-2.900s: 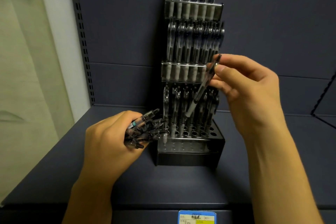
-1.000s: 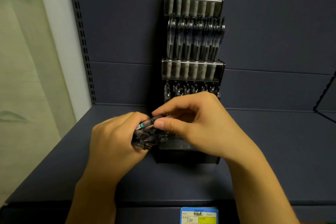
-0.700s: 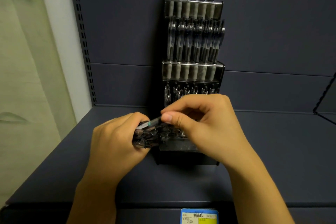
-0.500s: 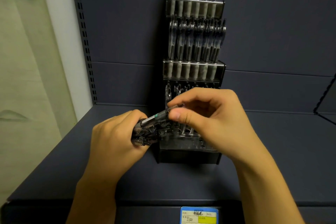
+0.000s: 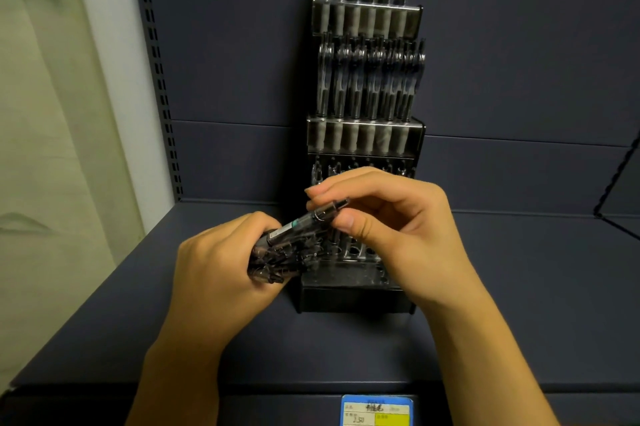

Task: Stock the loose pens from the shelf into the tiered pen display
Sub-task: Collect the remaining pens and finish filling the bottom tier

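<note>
Dim dark-blue shelving panels (image 5: 519,79), slotted upright (image 5: 156,79), pale painted hanging (image 5: 45,148) at left

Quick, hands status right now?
Left hand: grips bundle of dark translucent pens.
Right hand: pinches one dark clear pen.

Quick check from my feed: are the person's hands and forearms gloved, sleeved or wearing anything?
Nothing worn that shows. The left hand and the right hand are bare, without gloves, rings or a watch, and both forearms are bare down to the frame's lower edge.
</note>
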Demonstrator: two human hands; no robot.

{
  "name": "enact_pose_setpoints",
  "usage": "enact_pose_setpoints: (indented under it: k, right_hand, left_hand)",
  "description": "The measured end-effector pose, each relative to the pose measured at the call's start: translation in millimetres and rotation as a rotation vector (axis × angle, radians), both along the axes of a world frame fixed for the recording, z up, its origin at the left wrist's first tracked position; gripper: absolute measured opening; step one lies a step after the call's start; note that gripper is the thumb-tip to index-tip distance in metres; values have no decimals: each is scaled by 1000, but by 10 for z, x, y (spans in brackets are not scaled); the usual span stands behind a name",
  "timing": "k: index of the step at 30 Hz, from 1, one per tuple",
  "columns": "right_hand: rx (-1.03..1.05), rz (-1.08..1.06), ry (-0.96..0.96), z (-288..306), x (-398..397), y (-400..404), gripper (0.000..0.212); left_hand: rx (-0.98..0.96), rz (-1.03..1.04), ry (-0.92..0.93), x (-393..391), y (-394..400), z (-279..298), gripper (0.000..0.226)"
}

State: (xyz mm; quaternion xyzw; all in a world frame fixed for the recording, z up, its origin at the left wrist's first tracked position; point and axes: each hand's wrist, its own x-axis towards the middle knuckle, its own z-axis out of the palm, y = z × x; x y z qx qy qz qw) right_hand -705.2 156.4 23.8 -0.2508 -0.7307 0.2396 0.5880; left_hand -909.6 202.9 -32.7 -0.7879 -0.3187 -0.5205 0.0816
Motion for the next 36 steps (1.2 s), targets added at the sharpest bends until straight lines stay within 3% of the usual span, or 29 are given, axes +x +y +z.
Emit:
enact_pose_setpoints:
  k: [6, 9, 16, 20, 25, 36]
  right_hand:
    - [12, 142, 332, 94, 11, -62, 16]
    - [9, 104, 383, 168, 77, -101, 18]
    - [23, -200, 383, 250, 253, -82, 13]
    - [-9, -377, 267, 298, 328, -70, 6]
    - [-51, -469, 142, 300, 360, -12, 10]
    - [-172, -533, 52, 255, 312, 105, 8]
  left_hand:
    - [-4, 29, -8, -28, 6, 7, 7]
    - [-8, 40, -3, -15, 2, 0, 8]
    - [-8, 40, 7, -6, -4, 5, 11]
    - [-13, 39, 4, -6, -6, 1, 11]
    - [-14, 42, 9, -7, -4, 6, 12]
    - [-17, 44, 14, -11, 11, -5, 11]
